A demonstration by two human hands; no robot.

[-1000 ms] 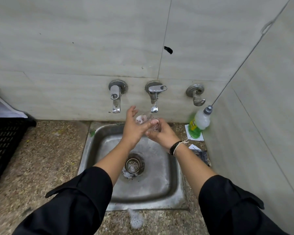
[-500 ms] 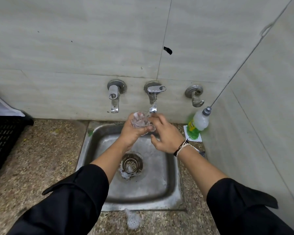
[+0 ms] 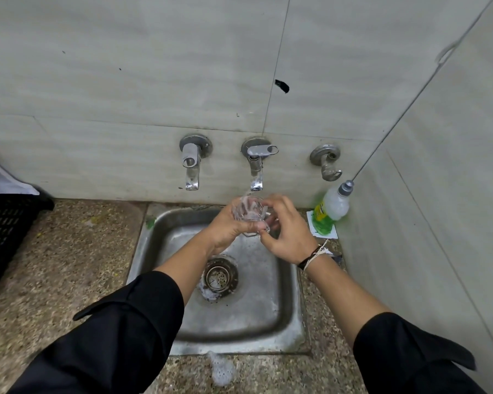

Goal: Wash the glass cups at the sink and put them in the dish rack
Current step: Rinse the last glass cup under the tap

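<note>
Right under the middle tap (image 3: 256,166), the left hand (image 3: 228,228) grips a glass cup (image 3: 247,213) over the sink (image 3: 282,322), while the right hand (image 3: 288,237) pinches its rim with curled fingers.

Pale grey tiled wall (image 3: 125,81) behind, w/ dark grout lines & small black mark (image 3: 281,86) near a seam. 2nd tiled wall (image 3: 453,194) meets it at right, forming corner. Speckled brown stone table (image 3: 69,251) below. Light even, soft.
</note>
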